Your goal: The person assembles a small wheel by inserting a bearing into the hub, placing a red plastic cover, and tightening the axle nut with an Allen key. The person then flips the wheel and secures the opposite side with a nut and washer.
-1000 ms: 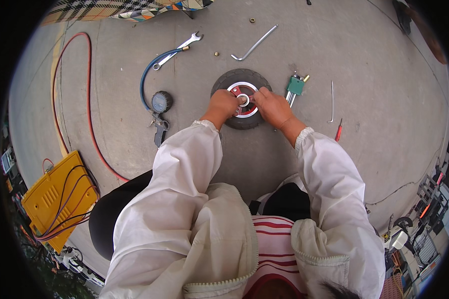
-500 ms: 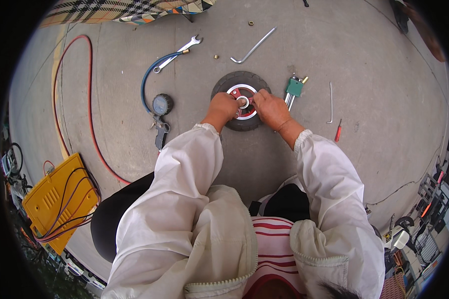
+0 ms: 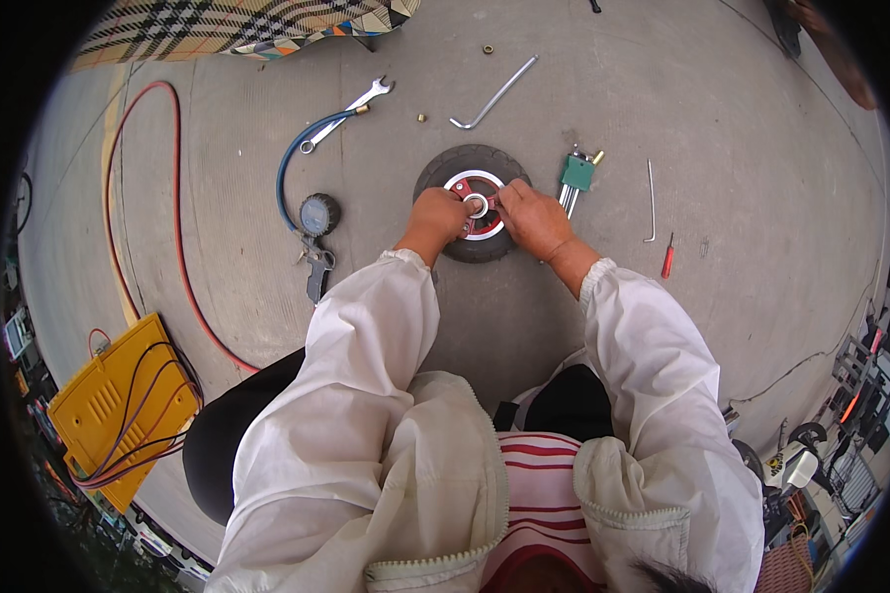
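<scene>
A wheel [image 3: 472,158] lies flat at upper centre, seemingly for two-handed access. The right hand [image 3: 536,219] bends over its right side, grip hidden: I cannot tell its state. The left hand [image 3: 434,219] grasps it, probably for steadiness.

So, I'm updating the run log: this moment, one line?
left hand: on wheel; right hand: on wheel; wheel: on floor; wrench: on floor

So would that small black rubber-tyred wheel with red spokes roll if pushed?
Lying flat, the wheel would probably scrape, not roll. Its thick rubber tyre might grip the grey concrete floor. The shiny silver rim looks like metal, so likely stiff.
</scene>
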Demonstrator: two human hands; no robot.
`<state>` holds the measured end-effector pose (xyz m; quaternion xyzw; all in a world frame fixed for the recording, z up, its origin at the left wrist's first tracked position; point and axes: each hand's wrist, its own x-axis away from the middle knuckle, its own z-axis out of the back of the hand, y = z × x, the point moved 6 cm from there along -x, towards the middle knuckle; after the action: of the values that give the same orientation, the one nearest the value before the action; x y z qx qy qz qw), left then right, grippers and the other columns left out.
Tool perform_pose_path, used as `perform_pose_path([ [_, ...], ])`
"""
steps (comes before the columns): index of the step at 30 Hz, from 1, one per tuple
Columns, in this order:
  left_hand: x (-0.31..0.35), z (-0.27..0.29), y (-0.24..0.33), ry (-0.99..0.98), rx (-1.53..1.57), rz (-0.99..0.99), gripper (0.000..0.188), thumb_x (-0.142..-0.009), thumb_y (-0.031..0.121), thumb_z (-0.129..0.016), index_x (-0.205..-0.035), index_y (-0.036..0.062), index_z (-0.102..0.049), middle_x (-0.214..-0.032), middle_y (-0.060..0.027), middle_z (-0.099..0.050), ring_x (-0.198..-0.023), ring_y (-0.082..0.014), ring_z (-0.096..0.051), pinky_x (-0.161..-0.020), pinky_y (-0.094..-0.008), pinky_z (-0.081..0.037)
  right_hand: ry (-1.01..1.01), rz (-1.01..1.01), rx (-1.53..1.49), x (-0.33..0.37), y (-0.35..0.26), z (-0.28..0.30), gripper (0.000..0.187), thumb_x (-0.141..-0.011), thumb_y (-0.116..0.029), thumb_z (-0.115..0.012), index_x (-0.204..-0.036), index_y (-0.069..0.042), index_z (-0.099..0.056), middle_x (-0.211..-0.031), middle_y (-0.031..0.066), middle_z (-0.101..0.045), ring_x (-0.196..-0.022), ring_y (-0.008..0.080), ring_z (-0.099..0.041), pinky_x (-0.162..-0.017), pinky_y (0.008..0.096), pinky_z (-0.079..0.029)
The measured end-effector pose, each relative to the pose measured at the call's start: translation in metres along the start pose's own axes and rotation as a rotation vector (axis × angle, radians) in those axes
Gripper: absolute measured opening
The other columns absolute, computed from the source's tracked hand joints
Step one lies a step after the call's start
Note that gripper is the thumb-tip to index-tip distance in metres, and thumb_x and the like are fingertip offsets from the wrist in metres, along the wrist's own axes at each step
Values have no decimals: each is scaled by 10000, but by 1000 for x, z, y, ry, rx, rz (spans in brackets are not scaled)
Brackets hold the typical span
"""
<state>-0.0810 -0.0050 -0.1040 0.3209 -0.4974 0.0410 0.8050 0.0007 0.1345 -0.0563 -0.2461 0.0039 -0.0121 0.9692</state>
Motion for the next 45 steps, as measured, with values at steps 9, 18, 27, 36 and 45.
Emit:
perform_pose_path([
  [9,2,0,3,-11,-5,0,300,-870,280,-756,-782,0,-701,-584,-57,-606,-468,-137,-573,-420,-295,-425,-43,-44,21,-1,0,-3,151,-891,-201,-620,-945,-72,-565,-919,126,-575,-778,339,-657,-636,435,-539],
  [18,5,0,5,-19,2,-15,314,-874,285,-752,-785,-11,-699,-577,-61,-601,-451,-139,-560,-416,-302,-422,-58,-57,-60,-3,-2,7,145,-854,-152,-624,-972,-77,-584,-945,111,-570,-867,330,-639,-695,458,-534],
  [27,4,-1,3,-9,23,-3,323,-873,289,-753,-772,-12,-691,-575,-54,-592,-445,-133,-552,-405,-302,-412,-86,-100,-62,-7,-5,12,123,-864,-142,-616,-940,-59,-567,-945,121,-562,-885,326,-636,-698,451,-537],
  [36,2,0,0,-8,18,-1,338,-881,299,-744,-739,-1,-680,-571,-44,-589,-443,-127,-541,-403,-305,-406,-55,-41,-73,-4,-7,12,96,-866,-109,-596,-944,-60,-569,-953,115,-560,-868,326,-636,-701,442,-540],
  [45,0,0,-1,-10,-12,-9,332,-880,302,-746,-755,0,-689,-563,-46,-587,-436,-128,-527,-407,-303,-401,-61,-56,-71,-5,-9,12,94,-863,-105,-588,-950,-69,-586,-969,111,-573,-923,317,-623,-722,433,-544],
])
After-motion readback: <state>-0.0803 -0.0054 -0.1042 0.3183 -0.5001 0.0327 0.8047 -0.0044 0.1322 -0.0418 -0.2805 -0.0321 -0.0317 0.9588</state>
